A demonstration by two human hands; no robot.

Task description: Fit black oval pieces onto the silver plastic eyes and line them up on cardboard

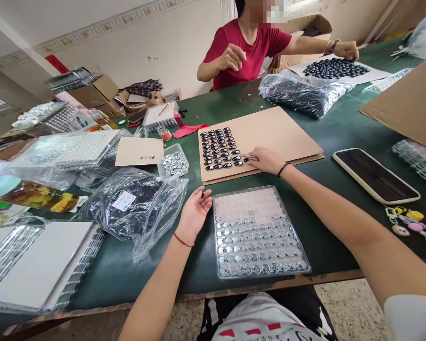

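on the green table [341, 132], tray partly filled: work judged about two-thirds done.
nearest the table's front edge, the clear compartment tray [261, 232] holds shiny pieces in its lower rows; the upper rows look bare. beyond the tray, dark oval pieces [218, 148] lie in rows on the cardboard sheet [277, 132]. right hand [266, 160] pinches a thin stick [246, 156] at those pieces. left hand [195, 213] rests open, holding nothing, just left of the tray. across the table a person in a red shirt [248, 47] works; boxes clutter a pale-walled room.
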